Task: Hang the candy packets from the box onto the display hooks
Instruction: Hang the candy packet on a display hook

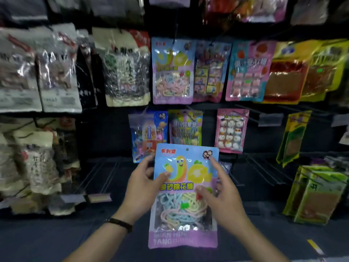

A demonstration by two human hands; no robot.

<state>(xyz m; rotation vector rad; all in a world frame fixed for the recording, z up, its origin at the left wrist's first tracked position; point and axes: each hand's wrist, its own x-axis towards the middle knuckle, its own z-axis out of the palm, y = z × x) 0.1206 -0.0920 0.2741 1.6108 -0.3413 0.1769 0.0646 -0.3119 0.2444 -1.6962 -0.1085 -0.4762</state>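
Observation:
I hold a blue and purple candy packet [184, 214] upright in front of the display, its round hang hole at the top edge. My left hand [143, 186] grips its left edge, thumb on the front. My right hand [221, 193] holds the right side, thumb on the front and index finger pointing up along the edge. A matching candy packet [172, 70] hangs on a hook in the row above. Bare display hooks [98, 176] stick out low down to the left and right of my hands. No box is in view.
Other candy packets [231, 130] hang behind the held one. Grey and black snack bags [56, 69] fill the left side. Yellow-green packets [317, 195] hang at the right. Price tags [98, 197] sit on the hook ends.

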